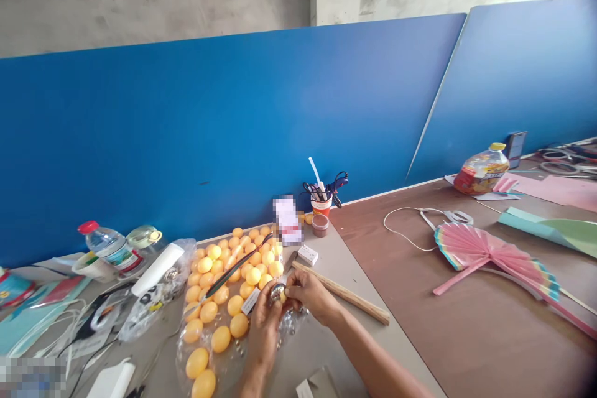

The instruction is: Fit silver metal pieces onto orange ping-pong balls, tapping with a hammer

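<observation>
My left hand [263, 323] and my right hand [308, 294] meet over the table, both pinched closed on one small ball [278, 293] that looks partly wrapped in shiny silver material. Crinkled clear wrap [290, 320] lies just under the hands. Left of them a clear plastic bag [224, 298] holds several orange-yellow ping-pong balls, with a dark slim tool [237, 270] lying across it. A wooden stick [342, 293] lies right of my right hand.
A paper cup [321, 204] of scissors and pens stands at the blue partition [233, 118]. Water bottles [109, 247], a white tube [156, 268] and cables sit at left. A pink paper fan [489, 258], coloured paper sheets [555, 227] and an oil bottle [480, 171] lie at right.
</observation>
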{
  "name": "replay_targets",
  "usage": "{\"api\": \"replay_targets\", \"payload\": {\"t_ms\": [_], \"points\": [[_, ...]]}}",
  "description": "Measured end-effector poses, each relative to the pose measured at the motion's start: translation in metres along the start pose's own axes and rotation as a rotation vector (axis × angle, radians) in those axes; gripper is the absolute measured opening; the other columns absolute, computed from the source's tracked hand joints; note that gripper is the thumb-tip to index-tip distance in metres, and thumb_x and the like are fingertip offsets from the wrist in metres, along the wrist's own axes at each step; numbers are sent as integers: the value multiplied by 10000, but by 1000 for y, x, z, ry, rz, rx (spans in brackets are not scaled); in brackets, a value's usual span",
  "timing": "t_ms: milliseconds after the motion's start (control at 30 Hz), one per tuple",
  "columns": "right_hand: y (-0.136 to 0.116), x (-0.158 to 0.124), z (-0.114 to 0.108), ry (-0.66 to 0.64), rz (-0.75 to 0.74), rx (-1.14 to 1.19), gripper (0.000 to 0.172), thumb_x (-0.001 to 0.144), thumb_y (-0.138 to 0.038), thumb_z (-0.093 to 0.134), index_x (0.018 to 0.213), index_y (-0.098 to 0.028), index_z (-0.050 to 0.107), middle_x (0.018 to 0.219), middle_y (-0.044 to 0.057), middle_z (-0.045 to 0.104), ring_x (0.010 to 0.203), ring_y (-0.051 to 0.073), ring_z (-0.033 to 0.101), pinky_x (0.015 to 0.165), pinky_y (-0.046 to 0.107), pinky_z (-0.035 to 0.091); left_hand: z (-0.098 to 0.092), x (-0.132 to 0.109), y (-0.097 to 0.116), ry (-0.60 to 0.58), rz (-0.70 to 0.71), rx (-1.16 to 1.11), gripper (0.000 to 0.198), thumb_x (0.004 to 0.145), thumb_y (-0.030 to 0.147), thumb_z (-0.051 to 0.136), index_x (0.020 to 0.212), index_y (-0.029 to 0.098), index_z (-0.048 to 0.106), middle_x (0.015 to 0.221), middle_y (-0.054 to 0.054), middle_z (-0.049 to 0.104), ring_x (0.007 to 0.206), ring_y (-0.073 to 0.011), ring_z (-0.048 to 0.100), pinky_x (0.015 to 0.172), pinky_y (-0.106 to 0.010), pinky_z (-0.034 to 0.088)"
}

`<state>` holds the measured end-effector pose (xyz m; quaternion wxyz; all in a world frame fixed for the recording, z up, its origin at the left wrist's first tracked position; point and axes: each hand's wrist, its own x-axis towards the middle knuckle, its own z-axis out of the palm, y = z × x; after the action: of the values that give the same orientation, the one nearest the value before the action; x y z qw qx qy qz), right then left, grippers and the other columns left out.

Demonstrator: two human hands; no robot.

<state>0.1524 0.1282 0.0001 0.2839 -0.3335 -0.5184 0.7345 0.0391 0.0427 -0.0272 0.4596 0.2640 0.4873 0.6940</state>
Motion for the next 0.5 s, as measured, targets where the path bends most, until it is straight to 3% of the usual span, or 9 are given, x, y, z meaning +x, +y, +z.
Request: {"api": "replay_targets", "payload": {"t_ms": [100,167,267,333,500], "points": [[-1,3,-9,-3,-39,49,222,704,-346,666,711,-212,488,451,-81,456,417,86,379,495,233,293,4,0,4,-13,-50,-145,568,670,411,853,1174,225,669,1070,-86,722,914,-261,714,900,-434,558],[-3,6,-18,108,-101,-35,183,733,-333,635,718,-215,496,484,-74,444,454,103,396,519,247,313,4,0,6,16,-64,-205,567,644,390,872,1151,232,676,1024,-63,720,864,-241,721,882,-425,566],[-7,9,-35,363,-177,-426,108,750,-218,604,686,-207,517,612,-16,536,597,149,501,607,271,356,4,1,10,47,-71,-246,561,611,370,893,1115,232,690,1007,-46,712,840,-228,723,854,-405,576],[-7,9,-43,465,-192,-734,98,788,-143,534,706,-194,548,779,38,620,725,172,564,684,281,375,5,1,13,58,-67,-256,556,595,349,904,1097,227,696,1002,-41,707,830,-221,721,836,-392,582],[-6,1,-48,414,-8,-1281,177,836,-145,535,953,-174,664,1061,131,679,967,258,628,784,321,384,4,1,17,36,-58,-245,521,596,309,910,1065,212,703,914,-26,705,792,-209,718,840,-393,591]]}}
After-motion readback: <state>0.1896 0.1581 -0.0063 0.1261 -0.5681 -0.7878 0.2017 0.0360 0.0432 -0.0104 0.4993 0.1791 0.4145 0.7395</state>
